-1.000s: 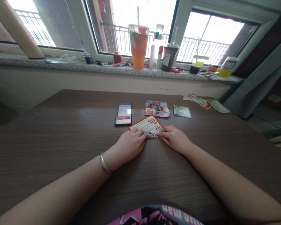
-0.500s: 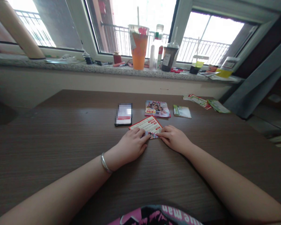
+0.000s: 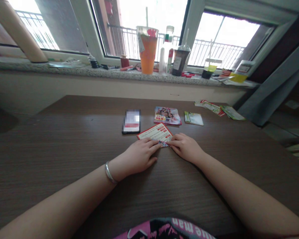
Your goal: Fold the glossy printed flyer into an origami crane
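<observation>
A red-and-white printed leaflet [image 3: 156, 132] lies on the dark wooden table [image 3: 64, 139], its near edge folded up toward me. My left hand [image 3: 137, 156] rests on the leaflet's near left part, fingers pressed down on the fold. My right hand [image 3: 185, 146] pinches the fold from the right. The fingertips of both hands almost meet at the folded edge. A silver bangle [image 3: 109, 173] circles my left wrist.
A phone [image 3: 131, 121] lies just behind the leaflet on the left. More leaflets [image 3: 167, 115] [image 3: 193, 118] [image 3: 214, 108] lie further back and right. On the windowsill [image 3: 64, 70] stand an orange cup [image 3: 148, 49], a bottle [image 3: 166, 49], a dark drink cup [image 3: 179, 59] and small items.
My left fingers have slid a little to the right along the folded edge, toward the right hand. The right hand and the leaflet have hardly moved.
</observation>
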Tool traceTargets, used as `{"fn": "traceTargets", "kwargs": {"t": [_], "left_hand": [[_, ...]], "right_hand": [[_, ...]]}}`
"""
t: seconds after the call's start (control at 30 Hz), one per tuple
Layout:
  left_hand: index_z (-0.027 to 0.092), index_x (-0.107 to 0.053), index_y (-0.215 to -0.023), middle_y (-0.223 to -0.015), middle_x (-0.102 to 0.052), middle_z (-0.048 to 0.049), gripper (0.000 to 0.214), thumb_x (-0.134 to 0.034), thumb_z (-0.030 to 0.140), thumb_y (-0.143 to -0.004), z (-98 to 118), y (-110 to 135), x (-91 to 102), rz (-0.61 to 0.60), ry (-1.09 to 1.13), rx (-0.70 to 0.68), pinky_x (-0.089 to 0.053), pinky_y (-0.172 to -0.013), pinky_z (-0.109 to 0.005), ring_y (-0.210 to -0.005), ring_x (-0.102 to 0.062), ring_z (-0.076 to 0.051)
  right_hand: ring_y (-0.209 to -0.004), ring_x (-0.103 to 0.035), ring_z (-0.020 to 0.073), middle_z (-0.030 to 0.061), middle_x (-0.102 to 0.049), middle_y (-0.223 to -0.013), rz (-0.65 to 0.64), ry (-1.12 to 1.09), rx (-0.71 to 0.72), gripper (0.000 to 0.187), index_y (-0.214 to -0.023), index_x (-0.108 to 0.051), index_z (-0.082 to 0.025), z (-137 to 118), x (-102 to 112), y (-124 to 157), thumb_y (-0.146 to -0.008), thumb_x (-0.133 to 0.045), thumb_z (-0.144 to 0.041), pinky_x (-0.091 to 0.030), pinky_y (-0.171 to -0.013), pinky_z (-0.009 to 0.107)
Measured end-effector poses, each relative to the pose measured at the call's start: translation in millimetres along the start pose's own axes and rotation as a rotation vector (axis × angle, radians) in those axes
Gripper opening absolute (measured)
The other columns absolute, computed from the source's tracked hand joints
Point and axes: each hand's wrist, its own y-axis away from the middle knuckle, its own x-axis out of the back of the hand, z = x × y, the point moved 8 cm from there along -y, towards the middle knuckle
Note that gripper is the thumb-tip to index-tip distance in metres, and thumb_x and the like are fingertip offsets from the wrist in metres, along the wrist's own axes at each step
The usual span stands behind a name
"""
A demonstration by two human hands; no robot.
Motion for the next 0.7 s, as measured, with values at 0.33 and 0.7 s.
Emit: {"fn": "traceTargets", "kwargs": {"t": [0.33, 0.7], "left_hand": [[0.020, -0.048, -0.134, -0.137, -0.051, -0.0111, 0.043, -0.049, 0.030, -0.092, 2.3, 0.4, 1.2, 0.007, 0.024, -0.002, -0.033, -0.110, -0.044, -0.126, -0.047, -0.026], [0.018, -0.049, -0.133, -0.134, -0.053, -0.0113, 0.041, -0.047, 0.030, -0.093, 4.4, 0.5, 0.1, 0.019, -0.024, 0.009, -0.039, -0.106, -0.045, -0.124, -0.048, -0.027]], "right_hand": [[-0.089, -0.059, 0.0199, 0.0057, -0.068, -0.096, -0.021, 0.013, -0.004, 0.024, -0.104, -0.072, -0.024, -0.9, 1.0, -1.4, -0.093, -0.051, -0.025, -0.049, -0.079, 0.033], [-0.091, -0.056, 0.0204, 0.0054, -0.068, -0.104, 0.021, 0.076, 0.091, 0.025, -0.109, -0.069, -0.024, -9.8, 3.7, -1.7, -0.093, -0.050, -0.023, -0.048, -0.079, 0.033]]}}
